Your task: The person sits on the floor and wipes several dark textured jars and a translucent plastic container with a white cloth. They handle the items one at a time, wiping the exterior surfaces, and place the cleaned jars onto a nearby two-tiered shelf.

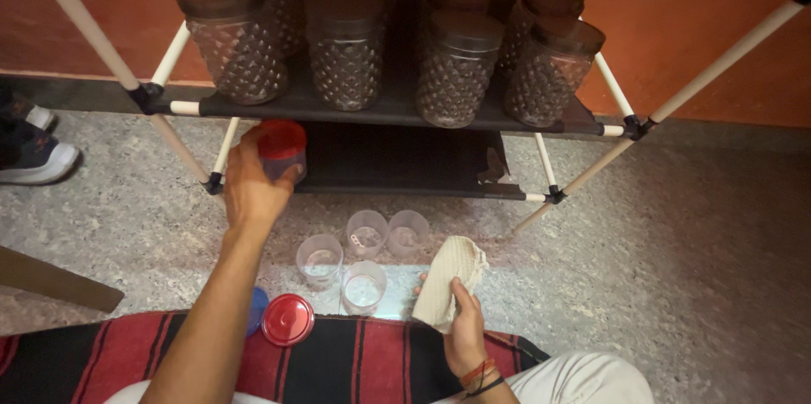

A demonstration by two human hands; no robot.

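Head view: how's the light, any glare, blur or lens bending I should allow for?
Head view: dim, warm light; the lower shelf lies in deep shadow. A bright patch falls on the floor by the clear cups. Rack poles splay outward, a sign of wide-angle distortion. Left hand on the red-lidded container looks slightly soft; right hand with the cloth is sharp.

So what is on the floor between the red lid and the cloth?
In the head view, one clear open container stands between the red lid and the cloth.
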